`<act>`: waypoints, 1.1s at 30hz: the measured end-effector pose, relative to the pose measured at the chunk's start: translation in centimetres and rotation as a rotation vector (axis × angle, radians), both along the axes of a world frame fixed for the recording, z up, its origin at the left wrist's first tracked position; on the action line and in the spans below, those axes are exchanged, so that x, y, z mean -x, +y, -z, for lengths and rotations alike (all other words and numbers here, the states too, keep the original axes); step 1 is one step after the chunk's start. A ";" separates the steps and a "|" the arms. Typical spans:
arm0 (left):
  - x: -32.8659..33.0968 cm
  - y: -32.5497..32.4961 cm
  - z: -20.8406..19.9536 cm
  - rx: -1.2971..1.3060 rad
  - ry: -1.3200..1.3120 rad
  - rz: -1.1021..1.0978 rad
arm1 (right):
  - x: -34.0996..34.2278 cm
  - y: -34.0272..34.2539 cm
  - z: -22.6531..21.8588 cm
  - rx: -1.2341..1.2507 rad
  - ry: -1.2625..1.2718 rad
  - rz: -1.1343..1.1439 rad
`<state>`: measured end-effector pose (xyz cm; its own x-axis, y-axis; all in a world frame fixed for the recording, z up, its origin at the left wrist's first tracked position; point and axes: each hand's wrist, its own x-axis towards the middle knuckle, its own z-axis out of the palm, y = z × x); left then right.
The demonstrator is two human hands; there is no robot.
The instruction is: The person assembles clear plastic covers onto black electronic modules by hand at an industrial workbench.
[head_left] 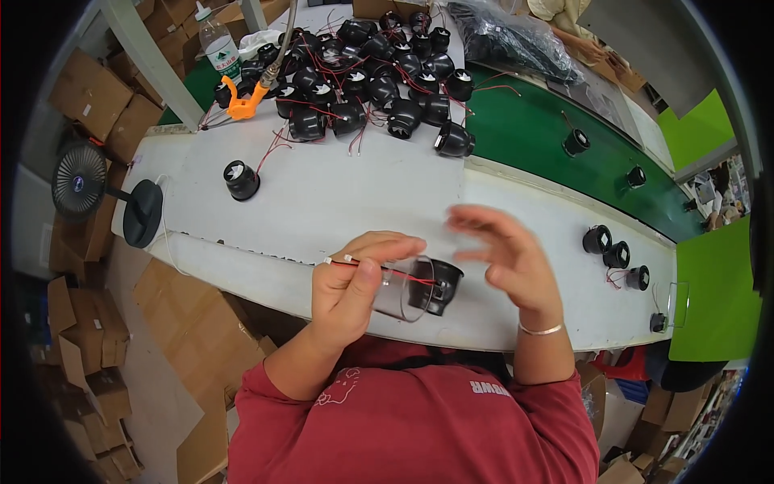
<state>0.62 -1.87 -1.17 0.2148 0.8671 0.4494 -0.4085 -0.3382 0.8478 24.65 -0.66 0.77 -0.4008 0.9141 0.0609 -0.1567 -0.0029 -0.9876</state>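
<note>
My left hand (347,282) is closed around the near end of a clear round cup (399,305). A red and black wire pair (379,268) with small white connectors lies across its thumb and fingers. The wires run to a black round housing (443,289), which sits on its side against the cup's wide rim. Whether the housing touches the table is hidden. Just right of the housing, my right hand (516,262) is raised with fingers apart, slightly blurred, holding nothing. A silvery bracelet circles that wrist.
Many black housings (379,68) with red wires are heaped at the back. A single housing (241,180) stands at left, near a fan (143,214). An orange-handled tool (242,101) hangs by the heap. Several housings (617,254) sit at right, beside a green belt (516,129).
</note>
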 end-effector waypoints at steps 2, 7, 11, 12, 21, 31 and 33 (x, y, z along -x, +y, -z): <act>-0.4 -0.3 -0.4 0.022 -0.049 0.024 | 1.1 0.0 2.5 0.216 0.295 -0.328; 0.2 -1.0 0.8 -0.182 0.202 -0.301 | 3.0 -1.2 1.3 0.079 -0.055 -0.153; 0.2 -1.4 1.3 -0.175 0.182 -0.410 | 4.0 -2.0 1.4 -0.255 -0.173 -0.013; 0.0 -1.4 1.3 -0.175 0.181 -0.411 | 4.3 -2.1 1.6 -0.326 -0.157 0.010; -1.4 -2.0 1.7 -0.119 -0.080 -0.339 | 5.4 -1.8 1.6 -0.567 -0.254 0.048; -2.1 -2.8 0.3 0.032 -0.101 -0.272 | 6.0 -2.7 1.8 -0.023 0.131 -0.177; -2.2 -2.8 0.3 0.042 -0.086 -0.284 | 6.1 -2.5 1.9 0.026 0.178 -0.177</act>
<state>2.77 -4.67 -1.44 -0.0764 0.9053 0.4179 -0.3740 -0.4145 0.8297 18.59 -3.21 -1.14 -0.5398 0.8328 0.1223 -0.3234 -0.0710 -0.9436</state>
